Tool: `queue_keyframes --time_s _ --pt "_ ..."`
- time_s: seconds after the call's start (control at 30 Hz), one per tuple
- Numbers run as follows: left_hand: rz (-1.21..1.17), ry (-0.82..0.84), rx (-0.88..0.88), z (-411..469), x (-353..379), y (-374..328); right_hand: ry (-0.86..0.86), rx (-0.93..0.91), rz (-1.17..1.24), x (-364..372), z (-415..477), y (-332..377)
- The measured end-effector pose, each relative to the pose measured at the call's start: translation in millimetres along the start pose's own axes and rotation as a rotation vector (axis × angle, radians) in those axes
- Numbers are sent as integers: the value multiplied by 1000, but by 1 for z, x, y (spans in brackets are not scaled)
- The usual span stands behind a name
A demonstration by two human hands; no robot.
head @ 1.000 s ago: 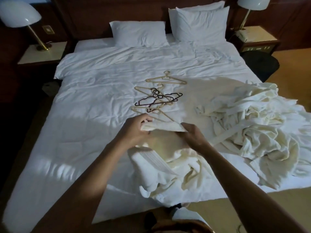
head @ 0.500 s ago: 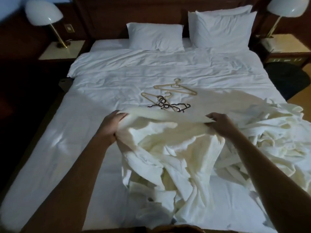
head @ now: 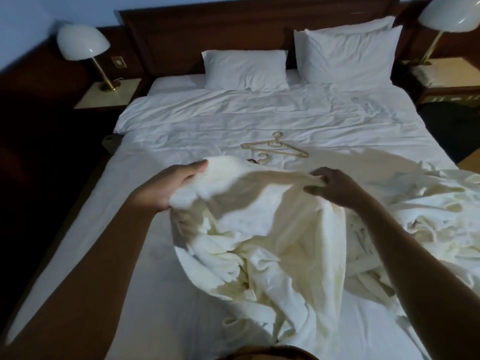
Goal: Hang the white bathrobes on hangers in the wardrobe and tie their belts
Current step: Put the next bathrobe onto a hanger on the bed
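Observation:
A cream-white bathrobe [head: 265,229] hangs spread between my two hands above the bed. My left hand [head: 166,187] grips its upper edge at the left. At the right end of that edge, my right hand [head: 335,187] pinches the cloth. The robe's lower part trails onto the sheet. A heap of more white bathrobes [head: 426,214] with loose belts lies at the right of the bed. Beige hangers [head: 275,148] lie on the sheet beyond the robe; the raised cloth hides the dark ones almost fully.
The bed [head: 207,131] has white sheets and pillows [head: 245,70] against a dark wooden headboard. Nightstands with white dome lamps [head: 83,44] stand on both sides. A dark chair [head: 452,131] sits right of the bed. No wardrobe is in view.
My hands have moved apart and lifted the robe's edge, spreading the cloth wider. The raised cloth now covers most of the hangers. The view has shifted left.

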State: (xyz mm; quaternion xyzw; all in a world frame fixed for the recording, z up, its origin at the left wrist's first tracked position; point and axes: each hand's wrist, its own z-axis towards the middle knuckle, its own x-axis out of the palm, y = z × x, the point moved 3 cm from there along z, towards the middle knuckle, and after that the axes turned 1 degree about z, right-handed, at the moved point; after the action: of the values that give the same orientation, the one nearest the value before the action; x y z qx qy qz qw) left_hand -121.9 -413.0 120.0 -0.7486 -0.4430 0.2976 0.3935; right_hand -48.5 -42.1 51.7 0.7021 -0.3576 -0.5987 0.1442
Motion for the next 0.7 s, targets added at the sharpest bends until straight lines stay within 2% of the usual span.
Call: queue_keyframes --time_s 0.13,0.2,0.27,0.3,0.33,0.47,0.57,0.7 --pt "198 338 163 -3 56 -28 64 -373 43 57 -30 78" --pt "453 359 270 3 67 -37 39 -403 63 75 -30 101" --pt "818 158 365 15 62 -33 -61 -396 96 68 -26 106" --pt "922 6 387 22 55 -25 -103 -383 142 59 -28 106" --pt "929 -126 394 28 50 -12 -135 -377 233 52 -29 106" --pt "742 -487 418 51 30 71 -358 -321 516 10 -36 111" --pt "776 -571 377 60 9 121 -535 -208 754 -28 -35 103" --pt "531 -656 209 71 -20 129 -711 -38 965 -70 -34 89"
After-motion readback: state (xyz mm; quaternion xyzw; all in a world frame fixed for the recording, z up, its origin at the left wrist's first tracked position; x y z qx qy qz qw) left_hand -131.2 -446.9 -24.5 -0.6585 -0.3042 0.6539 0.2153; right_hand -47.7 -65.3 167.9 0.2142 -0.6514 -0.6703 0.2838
